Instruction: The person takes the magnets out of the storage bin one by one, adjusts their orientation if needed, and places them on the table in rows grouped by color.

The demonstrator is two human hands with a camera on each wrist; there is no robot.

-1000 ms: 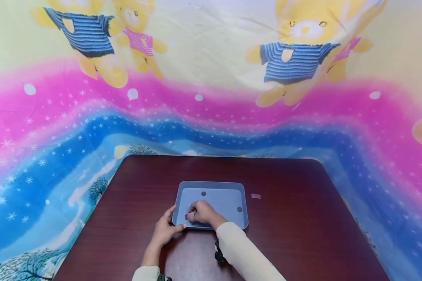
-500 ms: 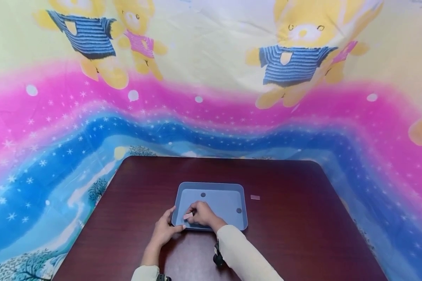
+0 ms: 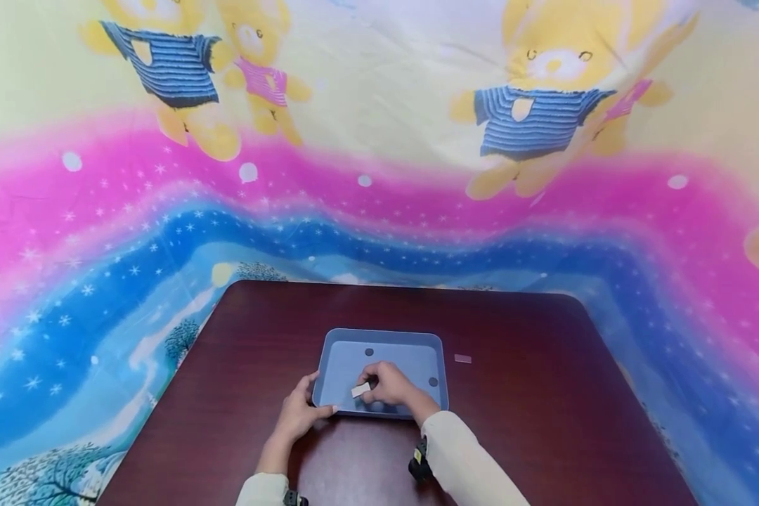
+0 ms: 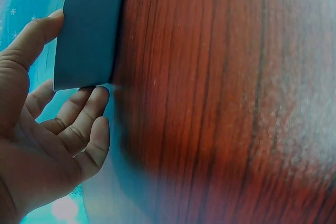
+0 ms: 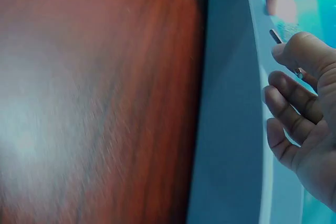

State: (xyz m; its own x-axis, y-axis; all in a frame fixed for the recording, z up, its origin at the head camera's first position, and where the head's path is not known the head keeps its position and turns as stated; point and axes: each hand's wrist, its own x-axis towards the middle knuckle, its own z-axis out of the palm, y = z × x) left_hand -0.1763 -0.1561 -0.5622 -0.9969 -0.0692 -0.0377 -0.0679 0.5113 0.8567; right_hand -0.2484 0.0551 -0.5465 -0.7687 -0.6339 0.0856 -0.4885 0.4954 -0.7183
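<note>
pale piece (image 3: pixel 360 390), half-hidden in pinch of right hand (image 3: pixel 388 385), tray (image 3: pixel 386 338) in grip of left hand (image 3: pixel 297 414)

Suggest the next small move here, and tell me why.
Probably raise the pale flat piece slightly, clear of the tray, to carry it out: the right hand already pinches it over the tray, the left hand grips the tray's near left corner, and a small pink piece lies outside on the table, which may suggest a spot.
</note>
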